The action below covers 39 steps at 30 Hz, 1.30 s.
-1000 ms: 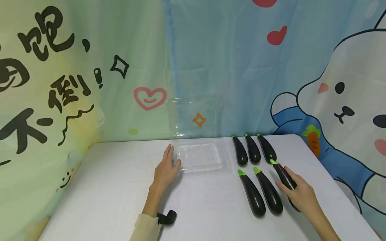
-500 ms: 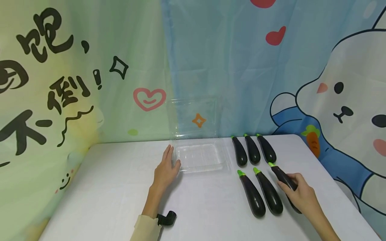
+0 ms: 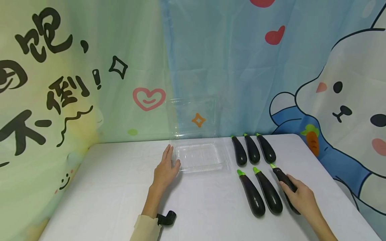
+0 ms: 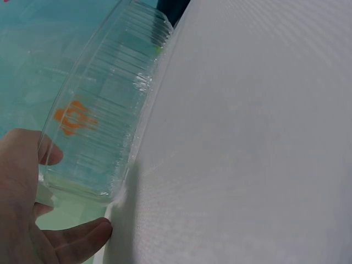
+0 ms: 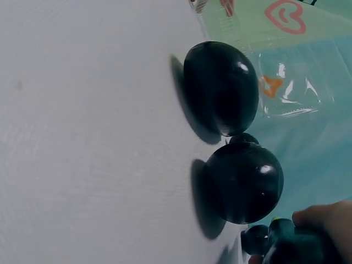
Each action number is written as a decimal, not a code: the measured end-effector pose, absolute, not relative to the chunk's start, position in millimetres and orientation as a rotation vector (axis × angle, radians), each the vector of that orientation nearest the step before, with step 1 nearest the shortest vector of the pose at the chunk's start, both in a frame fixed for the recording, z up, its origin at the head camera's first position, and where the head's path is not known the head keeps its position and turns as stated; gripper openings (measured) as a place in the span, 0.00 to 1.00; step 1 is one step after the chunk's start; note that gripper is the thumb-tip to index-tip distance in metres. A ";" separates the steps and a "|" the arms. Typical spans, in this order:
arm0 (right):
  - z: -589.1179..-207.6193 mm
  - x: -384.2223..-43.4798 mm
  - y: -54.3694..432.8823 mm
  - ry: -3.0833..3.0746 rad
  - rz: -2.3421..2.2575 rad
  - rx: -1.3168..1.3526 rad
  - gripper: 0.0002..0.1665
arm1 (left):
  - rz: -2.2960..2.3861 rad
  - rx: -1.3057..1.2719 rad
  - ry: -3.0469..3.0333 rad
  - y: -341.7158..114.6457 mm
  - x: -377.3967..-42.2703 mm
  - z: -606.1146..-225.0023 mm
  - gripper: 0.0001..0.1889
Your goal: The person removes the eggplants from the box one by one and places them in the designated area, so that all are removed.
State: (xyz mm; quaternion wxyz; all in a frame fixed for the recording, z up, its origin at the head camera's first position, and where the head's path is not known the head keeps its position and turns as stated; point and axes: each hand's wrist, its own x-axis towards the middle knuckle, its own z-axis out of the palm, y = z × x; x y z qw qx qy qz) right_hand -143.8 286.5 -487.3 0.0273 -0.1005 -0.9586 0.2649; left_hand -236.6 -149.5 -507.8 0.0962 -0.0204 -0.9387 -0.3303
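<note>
In the head view my left hand is at the left side of a clear plastic container whose lid stands raised behind it. The left wrist view shows the thumb over the container's rim and the fingers outside. My right hand grips a dark eggplant from above; its green stem end points away from me. Two more eggplants lie to its left, a middle one and a leftmost one. The right wrist view shows their rounded ends up close.
Behind the front row lie three more eggplants: a left one, a middle one and a right one. A white cloth covers the table. A printed curtain hangs along the back edge.
The eggplant in my right hand has shifted slightly, its stem end coming a little nearer to me. My left hand and the container have stayed put.
</note>
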 end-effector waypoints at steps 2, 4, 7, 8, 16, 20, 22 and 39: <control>-489.1 -144.3 285.8 -2.975 0.809 -0.314 0.42 | -0.979 -0.058 -2.781 -149.5 -236.5 -507.5 0.34; -490.3 -145.2 285.5 -2.982 0.803 -0.320 0.43 | -0.981 -0.057 -2.780 -149.5 -236.4 -507.2 0.34; -491.5 -146.8 285.9 -2.981 0.818 -0.326 0.42 | -0.986 -0.058 -2.779 -149.6 -236.2 -507.2 0.34; -491.9 -147.2 286.3 -2.976 0.828 -0.321 0.41 | -0.988 -0.059 -2.778 -149.6 -236.1 -507.4 0.34; -496.6 -146.6 291.1 -2.935 0.850 -0.194 0.37 | -0.993 -0.069 -2.777 -149.3 -235.0 -509.2 0.34; -497.6 -147.5 292.2 -3.005 0.831 -0.153 0.38 | -0.994 -0.068 -2.770 -148.7 -234.6 -508.4 0.34; -498.2 -148.7 292.4 -3.038 0.820 -0.147 0.38 | -0.991 -0.070 -2.767 -148.5 -234.7 -508.0 0.34; -500.4 -154.9 294.0 -3.046 0.866 -0.172 0.38 | -0.977 -0.063 -2.777 -149.5 -236.9 -509.0 0.34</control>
